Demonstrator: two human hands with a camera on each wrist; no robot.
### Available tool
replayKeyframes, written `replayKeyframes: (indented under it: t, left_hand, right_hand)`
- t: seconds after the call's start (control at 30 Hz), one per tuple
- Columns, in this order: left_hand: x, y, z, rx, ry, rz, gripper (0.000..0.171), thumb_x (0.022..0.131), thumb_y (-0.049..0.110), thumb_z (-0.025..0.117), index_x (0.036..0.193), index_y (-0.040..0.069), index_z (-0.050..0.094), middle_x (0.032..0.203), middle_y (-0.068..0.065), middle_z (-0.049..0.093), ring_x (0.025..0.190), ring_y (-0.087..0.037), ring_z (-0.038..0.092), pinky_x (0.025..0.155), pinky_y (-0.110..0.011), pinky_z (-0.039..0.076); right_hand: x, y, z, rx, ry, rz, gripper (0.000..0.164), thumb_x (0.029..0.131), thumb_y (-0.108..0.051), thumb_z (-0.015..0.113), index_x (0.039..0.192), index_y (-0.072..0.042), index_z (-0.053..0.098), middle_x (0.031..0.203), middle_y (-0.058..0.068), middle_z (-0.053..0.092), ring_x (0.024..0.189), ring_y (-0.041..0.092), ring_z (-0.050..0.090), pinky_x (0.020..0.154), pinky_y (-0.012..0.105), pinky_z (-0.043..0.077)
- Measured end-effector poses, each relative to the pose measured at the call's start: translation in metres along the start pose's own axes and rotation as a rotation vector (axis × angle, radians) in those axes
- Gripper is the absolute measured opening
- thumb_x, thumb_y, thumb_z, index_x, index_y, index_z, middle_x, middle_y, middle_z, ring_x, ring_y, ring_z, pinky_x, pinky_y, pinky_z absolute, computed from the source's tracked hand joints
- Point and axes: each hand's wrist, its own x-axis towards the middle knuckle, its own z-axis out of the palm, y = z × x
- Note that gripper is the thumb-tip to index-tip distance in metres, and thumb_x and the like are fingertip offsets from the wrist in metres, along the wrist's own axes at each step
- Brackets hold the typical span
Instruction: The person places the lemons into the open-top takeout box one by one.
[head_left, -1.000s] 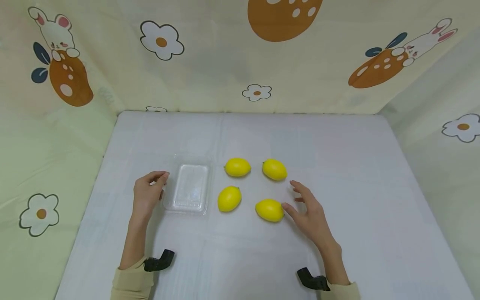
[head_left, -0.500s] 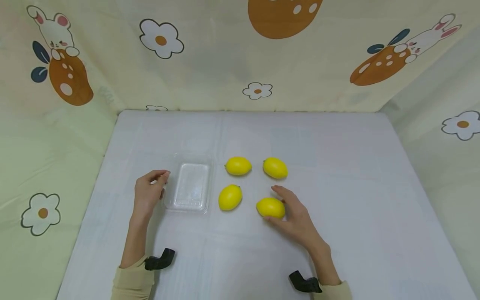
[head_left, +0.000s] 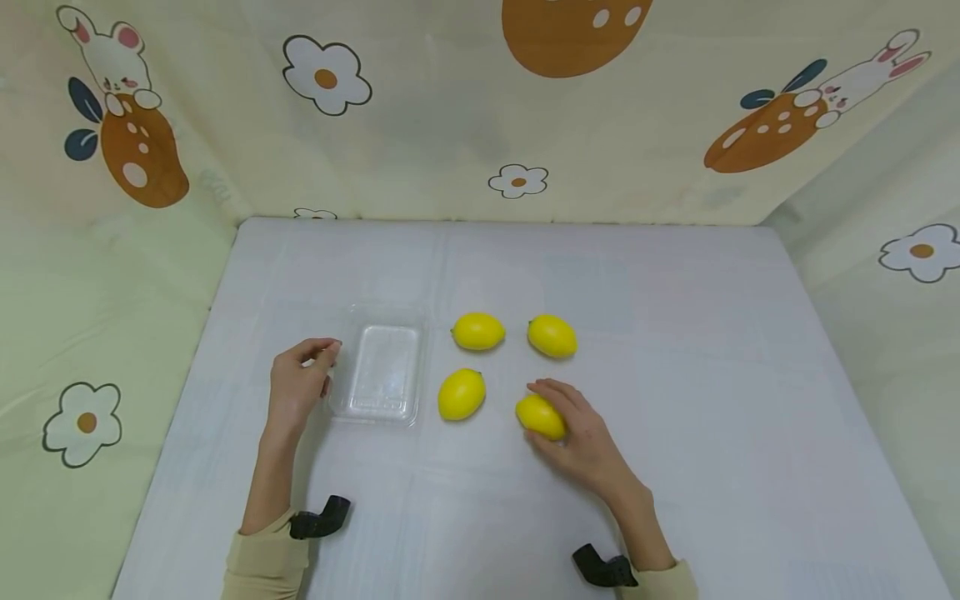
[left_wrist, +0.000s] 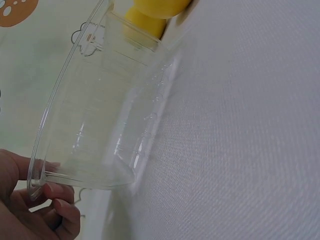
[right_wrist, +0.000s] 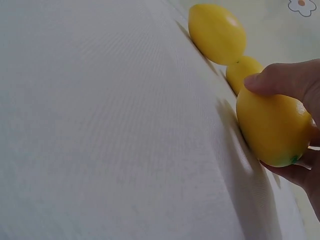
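Note:
My left hand (head_left: pixel 298 382) pinches the left rim of a clear plastic container (head_left: pixel 378 367), thumb on one side and fingers on the other in the left wrist view. The container stands on the table with its inside bare. On the right, my right hand (head_left: pixel 588 437) grips the nearest lemon (head_left: pixel 540 417), thumb at its near side and fingers curled round the far side. In the right wrist view that lemon (right_wrist: pixel 272 125) shows a green tip. Another lemon (head_left: pixel 462 394) lies between it and the container.
Two more lemons, one left (head_left: pixel 477 332) and one right (head_left: pixel 552 336), lie farther back on the white-covered table (head_left: pixel 675 292). A patterned curtain (head_left: pixel 420 125) hangs behind the table and along both sides.
My right hand has moved left and its fingers have closed round the nearest lemon. The left hand has kept its hold on the container's rim.

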Motion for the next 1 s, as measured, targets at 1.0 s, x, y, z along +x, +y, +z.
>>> replayKeyframes:
  t: [1.0]
  left_hand:
    - [-0.0014,-0.0033,0.0010,-0.001,0.005,0.028,0.031,0.104,0.021,0.062,0.122,-0.002,0.069,0.095,-0.016,0.060,0.048,-0.006,0.046,0.047,-0.020,0.040]
  right_hand:
    - [-0.0020,-0.0072,-0.0071,-0.011,0.048,-0.058,0.062,0.076,-0.005,0.090,0.132,-0.009,0.065,0.134,0.008,0.064,0.120,0.028,0.064,0.113,0.008,0.031]
